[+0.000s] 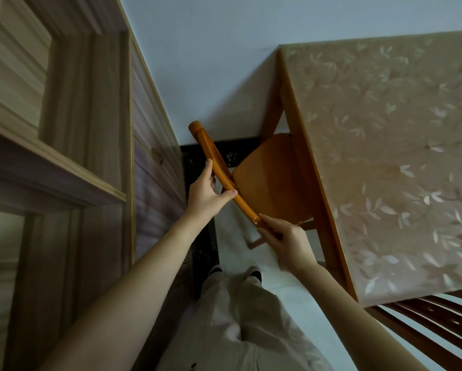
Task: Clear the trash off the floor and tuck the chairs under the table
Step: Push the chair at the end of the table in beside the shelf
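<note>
An orange wooden chair (272, 178) stands at the left side of the table (401, 162), its seat partly under the tabletop. The table wears a beige cover with a pale leaf pattern. My left hand (204, 194) grips the curved top rail of the chair back near its middle. My right hand (286, 242) holds the near end of the same rail. No trash shows on the visible strip of white floor (235, 236).
A tall pale wooden cabinet (64, 156) fills the left, close beside the chair. A dark slatted chair back (438, 325) shows at the table's near edge, lower right. My legs and shoes (235, 274) stand on the narrow floor between cabinet and table.
</note>
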Available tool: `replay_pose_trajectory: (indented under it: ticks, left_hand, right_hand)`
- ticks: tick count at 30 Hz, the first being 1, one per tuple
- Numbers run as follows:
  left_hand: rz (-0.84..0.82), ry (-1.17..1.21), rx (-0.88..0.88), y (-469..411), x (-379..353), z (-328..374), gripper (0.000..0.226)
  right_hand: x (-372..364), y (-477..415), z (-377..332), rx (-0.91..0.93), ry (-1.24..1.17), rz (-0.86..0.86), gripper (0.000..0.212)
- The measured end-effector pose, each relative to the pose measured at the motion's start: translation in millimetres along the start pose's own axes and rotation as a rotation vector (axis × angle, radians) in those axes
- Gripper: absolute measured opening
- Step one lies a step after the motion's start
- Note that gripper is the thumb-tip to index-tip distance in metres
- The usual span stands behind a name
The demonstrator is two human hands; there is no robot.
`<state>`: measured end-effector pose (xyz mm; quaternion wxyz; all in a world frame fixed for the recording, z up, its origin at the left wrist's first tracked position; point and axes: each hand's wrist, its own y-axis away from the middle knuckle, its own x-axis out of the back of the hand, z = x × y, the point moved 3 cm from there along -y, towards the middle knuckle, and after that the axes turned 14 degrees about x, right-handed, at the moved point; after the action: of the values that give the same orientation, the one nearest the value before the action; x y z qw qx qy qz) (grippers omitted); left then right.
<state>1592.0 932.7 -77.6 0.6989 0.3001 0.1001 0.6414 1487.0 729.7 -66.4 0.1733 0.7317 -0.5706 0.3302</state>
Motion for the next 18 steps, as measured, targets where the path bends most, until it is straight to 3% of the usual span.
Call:
replay_pose_trajectory:
  ticks: [18]
  left_hand:
    - [-0.085, -0.102, -0.021, -66.9, 25.3, 49.6, 0.104]
  right_hand:
    - [-16.3, -61.7, 3.3, -0.082, 0.012, 0.14, 0.039]
